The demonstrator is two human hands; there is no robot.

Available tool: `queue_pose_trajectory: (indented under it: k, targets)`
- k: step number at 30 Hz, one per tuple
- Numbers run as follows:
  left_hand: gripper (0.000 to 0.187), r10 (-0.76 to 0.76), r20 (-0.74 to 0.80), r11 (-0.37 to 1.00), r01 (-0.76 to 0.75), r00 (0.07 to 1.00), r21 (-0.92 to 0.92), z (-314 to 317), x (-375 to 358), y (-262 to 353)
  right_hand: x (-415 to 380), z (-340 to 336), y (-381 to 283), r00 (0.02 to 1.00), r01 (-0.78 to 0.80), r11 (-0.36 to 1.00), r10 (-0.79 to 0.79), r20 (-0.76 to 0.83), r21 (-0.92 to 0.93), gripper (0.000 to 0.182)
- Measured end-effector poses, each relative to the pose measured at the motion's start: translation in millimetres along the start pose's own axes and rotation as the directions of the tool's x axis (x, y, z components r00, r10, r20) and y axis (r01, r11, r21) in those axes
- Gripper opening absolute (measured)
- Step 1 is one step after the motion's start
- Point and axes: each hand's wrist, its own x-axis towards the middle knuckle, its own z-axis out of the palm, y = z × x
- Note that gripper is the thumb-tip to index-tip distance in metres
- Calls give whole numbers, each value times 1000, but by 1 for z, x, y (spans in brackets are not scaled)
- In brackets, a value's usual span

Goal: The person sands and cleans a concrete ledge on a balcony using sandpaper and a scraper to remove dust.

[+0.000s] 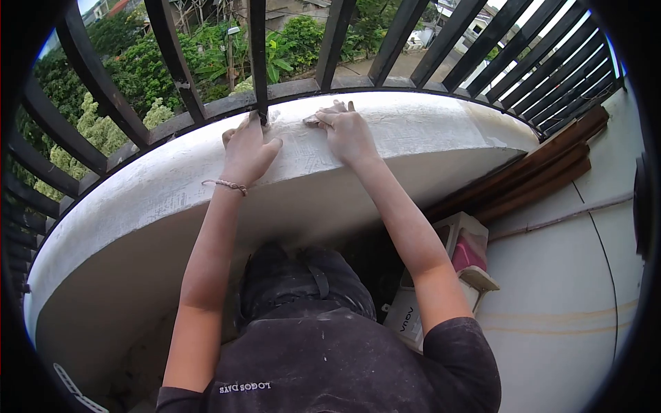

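Note:
A white ledge (413,117) with a rough, scuffed top runs below a dark metal railing (335,41). My left hand (250,146) rests on the ledge at the foot of a railing bar, its fingers curled by the bar; whether they hold anything is hidden. To the right, my right hand (346,131) lies on the ledge with its fingers bent round a small greyish piece (312,122), which touches the ledge surface. A braided bracelet (231,184) is on my left wrist.
Brown curved pieces (551,165) lean along the wall at right. Below my right arm stand a white box (406,320) and a container with something pink (470,251). Trees and a road show beyond the railing.

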Motion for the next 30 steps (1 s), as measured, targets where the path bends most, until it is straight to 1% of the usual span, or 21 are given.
queue_pose_trajectory:
  k: [1, 2, 4, 5, 8, 9, 10, 12, 13, 16, 17, 19, 20, 21, 22, 23, 24, 25, 27, 28, 30]
  targets:
    - [57, 7, 13, 1000, -6, 1000, -10, -3, 0, -1, 6, 9, -8, 994, 106, 994, -106, -29, -1, 23]
    - [59, 13, 23, 1000, -12, 1000, -20, -5, -1, -3, 13, 15, -16, 998, 62, 997, -62, 12, 41, 23]
    - [64, 74, -22, 997, -74, 997, 23, -6, -5, -15, 24, 19, -33, 995, -38, 992, 26, 98, 120, 24]
    - [67, 108, -38, 993, -106, 993, 48, -7, -8, -21, 28, 27, -30, 997, -27, 986, 14, 80, 166, 22]
    - [71, 82, 58, 996, -84, 995, 30, -13, -2, -30, 47, 26, -34, 950, -194, 981, 187, 250, 0, 29]
    - [68, 95, 27, 987, -98, 995, 124, -3, 9, -40, 52, 39, -29, 965, -170, 982, 184, 187, -88, 37]
    - [67, 19, 146, 999, -24, 989, 35, -16, 16, -24, 56, 46, -25, 964, -183, 979, 196, 183, -85, 37]
    - [65, -134, 195, 980, 159, 971, -116, -12, 36, -34, 57, 58, -21, 960, -212, 974, 222, 173, -76, 37]
    - [62, -60, 143, 995, 70, 988, -67, -15, 30, -29, 55, 46, -28, 915, -263, 963, 269, 300, -60, 40]
    - [70, -18, 123, 999, 12, 992, 50, -16, 18, -25, 25, 20, -36, 959, -102, 995, 95, 265, 13, 42]
    - [70, 17, 114, 999, -21, 993, 36, -13, 21, -34, 15, 18, -34, 981, -28, 999, 24, 192, 19, 43]
    - [62, -3, 100, 1000, 4, 995, -4, -12, 22, -33, -7, 23, -28, 992, 116, 993, -117, 53, 17, 44]
    - [59, -12, 95, 1000, 14, 995, -21, -11, 21, -32, -6, 29, -26, 989, 133, 991, -131, 67, -30, 45]
    - [59, -6, 58, 999, 4, 998, 42, -7, 20, -33, 3, 34, -23, 987, 151, 985, -145, 73, -78, 45]
    - [59, 2, 33, 999, -4, 999, 46, -5, 23, -35, 15, 32, -27, 984, 169, 977, -160, 77, -127, 46]
    - [60, 10, 14, 999, -11, 1000, 49, -2, 23, -37, 28, 31, -31, 970, 34, 992, -2, 244, -124, 48]
    - [60, 16, -3, 999, -16, 1000, 50, 0, 22, -38, 45, 19, -50, 901, -101, 984, 152, 406, -144, 50]
    - [60, 0, 16, 999, -1, 1000, 42, 0, 20, -38, 54, 11, -61, 782, -224, 957, 291, 551, -187, 51]
    - [60, -19, 47, 999, 17, 999, 30, -4, 22, -36, 53, 25, -47, 848, -204, 971, 239, 473, -126, 53]
    - [60, -10, 29, 999, 9, 1000, 37, -3, 23, -37, 51, 32, -41, 878, -191, 977, 214, 427, -97, 54]
    - [59, 0, -15, 999, 0, 1000, 47, -1, 22, -35, 48, 46, -41, 947, -143, 980, 176, 268, -137, 53]
